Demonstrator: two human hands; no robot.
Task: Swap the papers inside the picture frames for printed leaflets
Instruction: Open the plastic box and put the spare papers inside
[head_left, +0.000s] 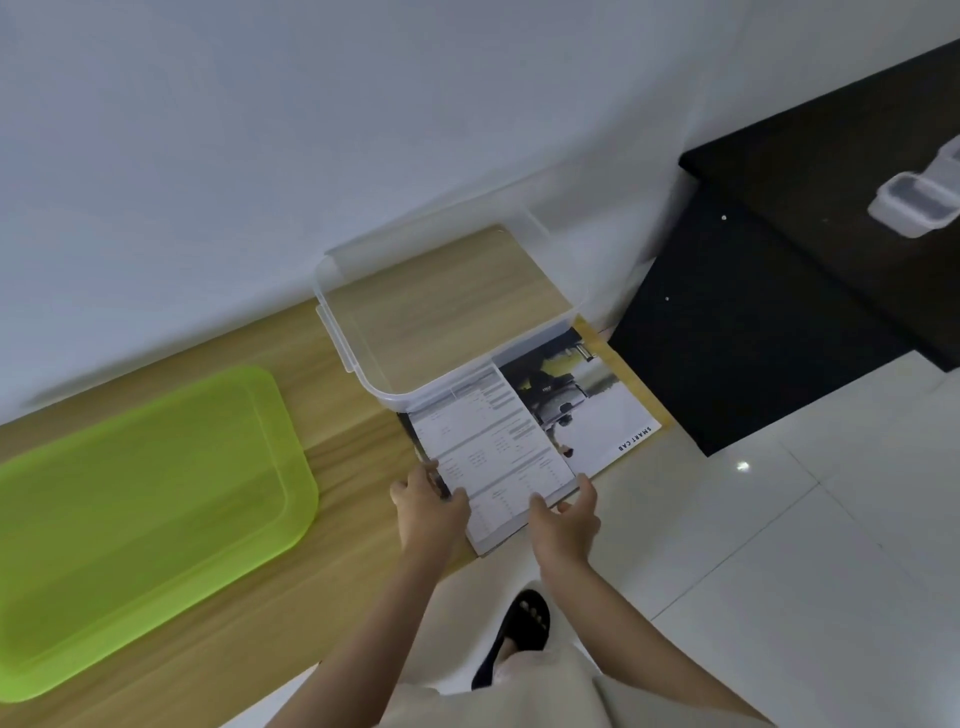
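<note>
Two hands, left hand (428, 506), right hand (566, 525), gripping leaflets (498, 457)

The leaflets (498, 452) are thin printed paper with a slight sheen. The box (353, 332) is clear, smooth plastic; the green lid (140, 514) is translucent plastic, faintly frosted. The table (343, 566) shows pale matt wood grain. The white floor tiles (779, 545) are glossy; the dark mat (769, 322) looks rough.

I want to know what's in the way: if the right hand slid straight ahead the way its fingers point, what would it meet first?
The right hand already touches the printed leaflet stack. Going up and away along it, it would probably meet the near wall of the clear plastic bin first, though depth is hard to judge.
</note>
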